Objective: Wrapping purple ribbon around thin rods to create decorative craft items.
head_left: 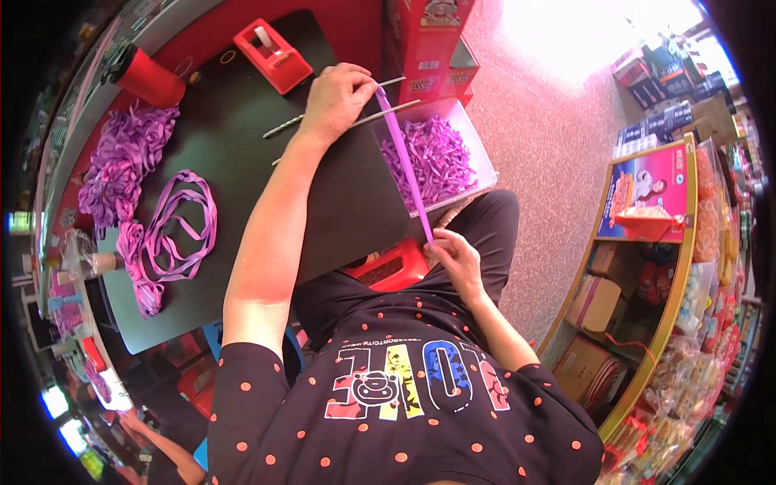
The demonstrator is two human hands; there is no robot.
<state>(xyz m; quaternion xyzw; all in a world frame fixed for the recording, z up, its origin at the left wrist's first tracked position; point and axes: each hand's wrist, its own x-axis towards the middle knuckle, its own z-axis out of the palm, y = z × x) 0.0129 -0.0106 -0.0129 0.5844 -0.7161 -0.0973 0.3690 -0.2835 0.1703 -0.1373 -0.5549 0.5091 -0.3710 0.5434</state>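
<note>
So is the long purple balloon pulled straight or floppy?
Pulled straight: the long purple balloon runs taut between the left hand and right hand.

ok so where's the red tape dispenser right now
The red tape dispenser sits at the far end of the black table, just left of the left hand.

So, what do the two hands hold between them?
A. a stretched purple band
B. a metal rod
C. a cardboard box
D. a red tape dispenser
A: the purple band runs taut from the left hand on the black table to the right hand near the lap.
</note>
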